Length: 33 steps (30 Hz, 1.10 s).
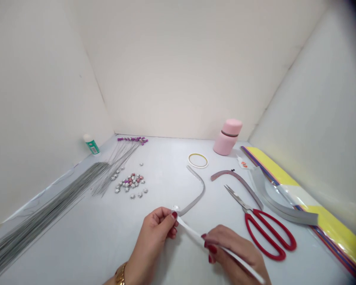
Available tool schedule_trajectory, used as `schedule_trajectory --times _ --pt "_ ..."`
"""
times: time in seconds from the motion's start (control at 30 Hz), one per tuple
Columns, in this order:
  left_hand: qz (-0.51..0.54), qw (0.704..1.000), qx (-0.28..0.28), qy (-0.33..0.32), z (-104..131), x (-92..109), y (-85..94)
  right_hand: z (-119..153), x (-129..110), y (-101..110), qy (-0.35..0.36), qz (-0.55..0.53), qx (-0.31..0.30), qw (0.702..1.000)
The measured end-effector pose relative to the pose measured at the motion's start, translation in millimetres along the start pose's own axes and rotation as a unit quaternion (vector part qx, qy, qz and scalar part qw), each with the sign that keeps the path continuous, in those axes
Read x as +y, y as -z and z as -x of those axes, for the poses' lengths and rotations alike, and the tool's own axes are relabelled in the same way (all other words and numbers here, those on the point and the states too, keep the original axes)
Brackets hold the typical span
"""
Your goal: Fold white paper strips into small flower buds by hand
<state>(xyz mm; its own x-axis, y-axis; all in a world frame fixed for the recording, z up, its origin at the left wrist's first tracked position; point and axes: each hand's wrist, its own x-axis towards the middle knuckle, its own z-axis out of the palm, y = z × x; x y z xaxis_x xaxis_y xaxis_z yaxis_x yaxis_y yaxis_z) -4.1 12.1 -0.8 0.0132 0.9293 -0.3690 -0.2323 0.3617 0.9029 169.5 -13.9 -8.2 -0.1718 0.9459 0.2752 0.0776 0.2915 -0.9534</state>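
Note:
A narrow white paper strip (190, 229) stretches between my two hands. My left hand (154, 233) pinches its folded end (176, 208) between thumb and fingers. The strip's long tail passes through the closed fingers of my right hand (233, 249) and runs on toward the lower right. Just beyond my left fingertips lies a curved bundle of thin grey strips (200, 194). Red-handled scissors (269, 233) rest to the right of my right hand, their blades pointing away to the upper left. Small folded paper stars (132, 182), silver, pink and purple, are heaped to the left.
Thin grey wires (56, 206) fill the left side, some tipped with purple stars (133, 139). A glue bottle (91, 145), tape roll (198, 160), pink flask (228, 137), small white tube (242, 163), pinkish strips (240, 178), wide grey strips (284, 209) and coloured sheets (332, 221) surround the workspace.

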Motion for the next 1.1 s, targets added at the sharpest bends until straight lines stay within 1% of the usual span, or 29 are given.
schedule_trajectory --times 0.1,0.13,0.23,0.3,0.4,0.5,0.57,0.63,0.73,0.83,0.9,1.0,1.1 --pt "-0.019 1.0 0.01 -0.017 0 1 1.5 -3 2 -1 -0.085 -0.066 0.111 0.988" --pt "-0.026 0.999 0.008 -0.02 -1 0 1.9 -5 2 -2 -0.111 -0.085 0.135 0.981" --pt "-0.039 0.999 -0.002 -0.028 -4 -4 2.6 -10 -1 -5 -0.156 -0.127 0.181 0.963" --pt "-0.038 0.999 -0.009 -0.029 -6 -5 2.5 -12 -4 -6 -0.186 -0.152 0.186 0.953" --pt "-0.029 0.999 -0.01 -0.032 -6 -6 2.1 -14 -8 -6 -0.248 -0.2 0.165 0.933" --pt "-0.033 0.999 -0.01 -0.032 -5 -5 2.1 -14 -7 -7 -0.28 -0.236 0.137 0.92" --pt "-0.04 0.999 -0.012 -0.027 -5 -6 2.1 -13 -6 -9 -0.286 -0.232 0.116 0.923" --pt "-0.047 0.998 -0.014 -0.024 -5 -6 1.8 -11 -4 -11 -0.287 -0.207 0.092 0.931" --pt "-0.07 0.997 -0.017 -0.027 -4 -6 0.8 -8 0 -13 -0.3 -0.159 0.025 0.94" --pt "-0.098 0.994 -0.02 -0.039 -2 -5 -0.4 -6 7 -15 -0.327 -0.122 -0.059 0.935" --pt "-0.113 0.992 -0.024 -0.044 0 -5 -0.9 -6 11 -16 -0.339 -0.114 -0.089 0.93" --pt "-0.125 0.99 -0.034 -0.053 3 -7 -1.3 -5 14 -18 -0.348 -0.123 -0.092 0.925" --pt "-0.132 0.988 -0.047 -0.062 5 -10 -1.4 -5 10 -19 -0.353 -0.127 -0.084 0.923"
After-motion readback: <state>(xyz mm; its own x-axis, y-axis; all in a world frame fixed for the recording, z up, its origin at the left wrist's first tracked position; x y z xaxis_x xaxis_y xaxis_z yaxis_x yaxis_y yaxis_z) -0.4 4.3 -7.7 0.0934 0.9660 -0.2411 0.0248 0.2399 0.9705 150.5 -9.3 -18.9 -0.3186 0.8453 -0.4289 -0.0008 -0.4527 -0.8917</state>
